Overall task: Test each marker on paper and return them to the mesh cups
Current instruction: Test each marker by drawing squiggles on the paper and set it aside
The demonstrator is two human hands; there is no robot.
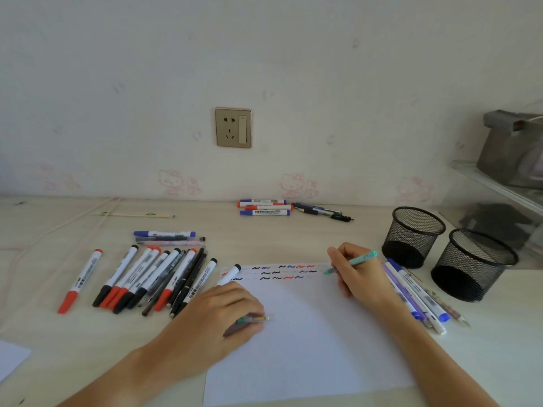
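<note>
A white sheet of paper [305, 333] is laid flat on the pale desk [58, 333]. Rows of small squiggles in black, blue and red are drawn along its top edge.

The right hand [360, 273] is reached forward to the paper's top right corner. Its fingers are curled round a teal pen [351, 262], which is held tilted, with the tip touching the paper beside the squiggles.

The left hand [219, 311] is rested on the left side of the paper, palm down, with the arm stretched in from the bottom edge. A small clear cap [258, 319] is pinched in its curled fingers. A white marker with a black cap [230, 274] is seen just past its knuckles.

Two black mesh cups [412, 236] are stood at the right, close together. A few purple and blue pens [411, 295] are laid between them and the paper. A big pile of markers [152, 277] is spread out to the left. More markers [264, 207] are lined up by the wall.
</note>
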